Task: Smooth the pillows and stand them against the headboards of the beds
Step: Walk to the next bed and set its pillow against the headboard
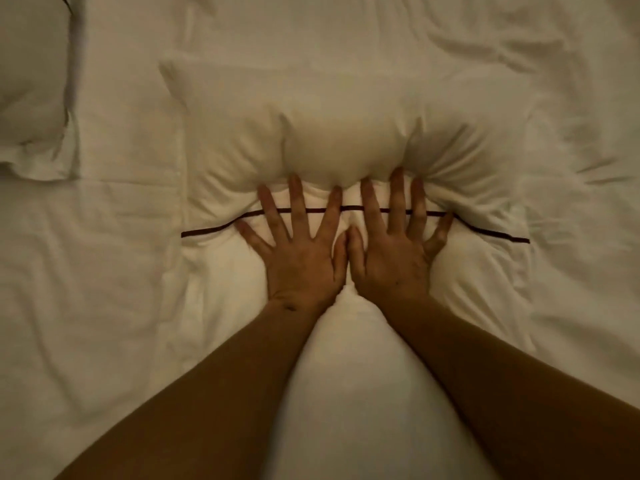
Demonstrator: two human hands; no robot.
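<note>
i'm in the smoothing step, as i read it: both palms are flat on the plump white fabric pillow with a thin dark piping line (pixel 346 140), which lies flat in the middle of the rumpled white bed sheet (pixel 114 271), its near part running under my forearms towards me. my left hand (pixel 301 251) has its fingers spread and straight, pressing down across the piping; my right hand (pixel 398 247) does the same just beside it, thumbs touching at the centre. neither hand grips anything — both are released and pushing.

the next move, i judge, calls for sweeping the palms outward towards the two ends to chase the gathers out of the case, then taking the pillow by its edges to lift it and stand it up. no headboard shows in this view, so i can't tell which way that carry goes.

the pillow itself looks soft and well filled: the stuffing has bulged into a mound just beyond my fingertips, and folds radiate from where i press, heaviest on the right side. the dark piping dips under my fingers and runs out to both edges.

a second white pillow with a dark-trimmed edge (pixel 31 84) lies flat at the far left, well apart.
</note>
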